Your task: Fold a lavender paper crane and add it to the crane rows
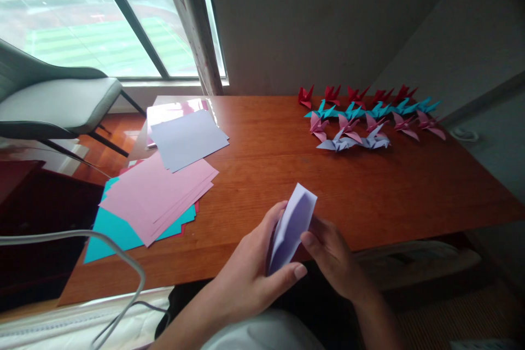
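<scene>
Now the left hand (259, 268) and right hand (333, 254) both hold the folded paper (292, 224) in their grip. It is better to match its edges before pressing firmly.

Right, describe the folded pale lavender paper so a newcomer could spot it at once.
Start at the reddish-brown wooden table; at its near edge are a bare left hand and a bare right hand. The left hand holds the folded pale lavender paper. Unlike the flat coloured sheets and small paper birds on the table, it alone is held.
</scene>
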Available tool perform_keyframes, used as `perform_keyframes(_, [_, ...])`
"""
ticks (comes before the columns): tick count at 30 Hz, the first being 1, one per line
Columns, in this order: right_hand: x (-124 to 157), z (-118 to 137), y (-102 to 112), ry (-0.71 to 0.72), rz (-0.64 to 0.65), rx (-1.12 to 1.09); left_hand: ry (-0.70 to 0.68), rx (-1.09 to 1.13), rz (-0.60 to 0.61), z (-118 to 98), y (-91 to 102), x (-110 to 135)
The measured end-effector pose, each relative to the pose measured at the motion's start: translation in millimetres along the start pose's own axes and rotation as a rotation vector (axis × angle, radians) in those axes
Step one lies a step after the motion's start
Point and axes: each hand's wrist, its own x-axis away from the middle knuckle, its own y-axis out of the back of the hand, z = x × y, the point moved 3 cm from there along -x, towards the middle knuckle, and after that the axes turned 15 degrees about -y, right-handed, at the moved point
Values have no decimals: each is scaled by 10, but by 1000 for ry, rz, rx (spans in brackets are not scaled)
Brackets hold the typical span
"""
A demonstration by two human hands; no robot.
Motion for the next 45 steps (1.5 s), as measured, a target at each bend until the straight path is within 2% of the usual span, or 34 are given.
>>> perform_keyframes(3, [-15, 27, -9, -5, -52, 83, 25, 128, -81, 22, 18, -30])
perform_keyframes(7, [-33, 16, 78, 16, -246, 127, 117, 291, -297, 218, 104, -67])
perform_keyframes(10, [-124, -91, 161, -54, -363, 15, 197, 355, -426, 385, 191, -106])
perform_keyframes(13, [-278, -178, 203, -76, -406, -210, 221, 348, -435, 431, 269, -173])
perform_keyframes(16, [-427, -153, 193, -50, -335, -290, 221, 359, -441, 382, 343, -242])
perform_keyframes(19, [-517, -76, 187, -40, -262, -227, 222, 392, -442, 346, 405, -289])
perform_keyframes(25, [-625, -68, 276, -34, -298, -262, 119, 297, -418, 382, 517, -353])
perform_keyframes(31, [-738, -108, 356, -40, -271, -172, 121, 314, -484, 490, 594, -422])
perform_keyframes(38, [-710, -110, 441, 16, -176, -152, 139, 386, -509, 470, 678, -404])
perform_keyframes(42, [-637, -86, 493, 52, -135, -93, 105, 376, -470, 394, 707, -397])
perform_keyframes(45, [-575, 8, 557, 143, -130, 34, 43, 487, -414, 364, 718, -409])
